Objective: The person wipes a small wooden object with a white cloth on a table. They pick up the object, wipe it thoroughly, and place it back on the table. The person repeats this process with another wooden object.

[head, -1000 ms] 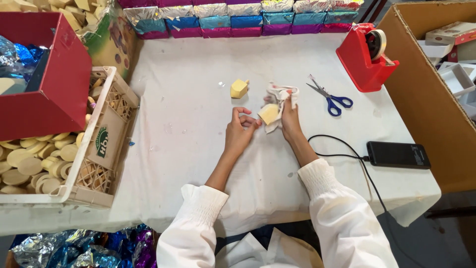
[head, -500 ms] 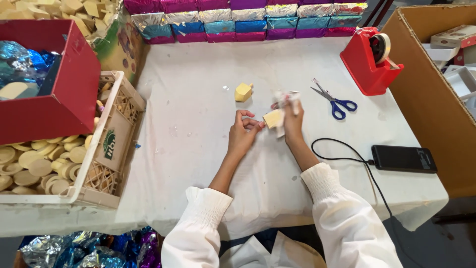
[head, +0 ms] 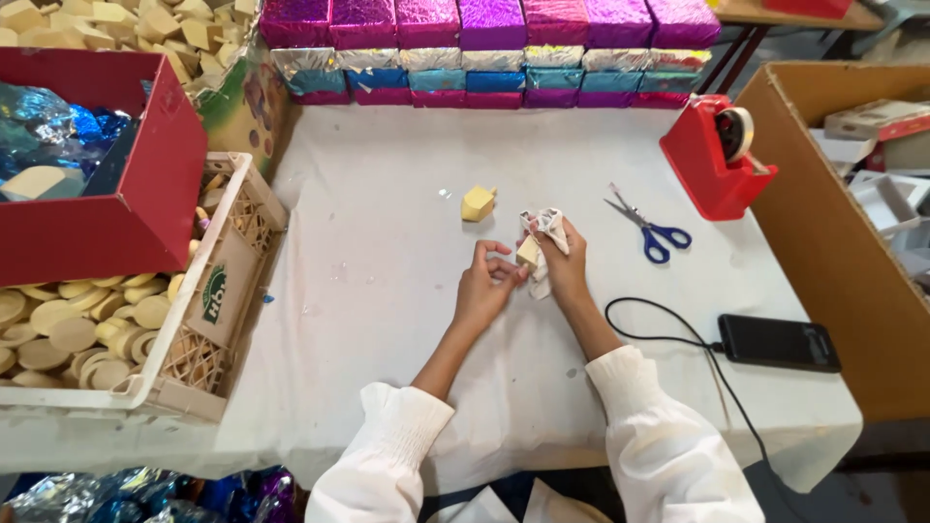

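Pale yellow foam block (head: 528,253) held between two hands, above the white-covered bench (head: 387,242).
The right hand (head: 565,261) grasps it with a crumpled white cloth (head: 545,232); the left hand (head: 481,288), fingertips pinching, touches its left side. A second yellow block (head: 478,203) lies nearby, up-left.

We find the scene bright and evenly lit from overhead, the white desk (head: 387,242) close to overexposed. Shadows are soft and short, lying just beside the hands (head: 523,271) and the scissors (head: 651,229). The foil-wrapped boxes (head: 484,48) carry small glints of glare. Focus is sharp at centre; straight edges bow slightly toward the corners. We see no motion blur.
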